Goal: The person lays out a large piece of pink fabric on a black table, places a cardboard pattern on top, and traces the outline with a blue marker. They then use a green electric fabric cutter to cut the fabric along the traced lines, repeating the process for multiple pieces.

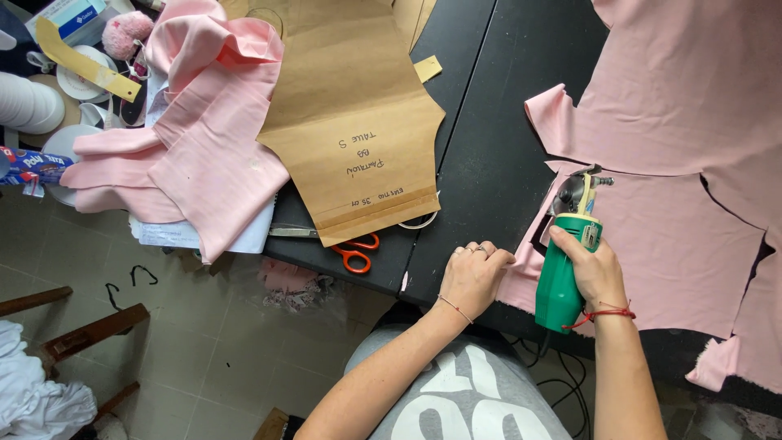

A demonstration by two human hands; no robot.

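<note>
My right hand grips a green electric rotary fabric cutter. Its metal blade head sits on the edge of a large pink fabric sheet spread over the black table. My left hand rests near the table's front edge with fingers curled, touching the corner of the pink fabric just left of the cutter. The fabric shows several cut notches and slits around the blade.
A brown paper pattern piece lies on the table's left half, covering orange-handled scissors. A pile of cut pink fabric pieces lies at the far left. Pink scraps and wooden furniture are on the tiled floor. A black cable hangs below.
</note>
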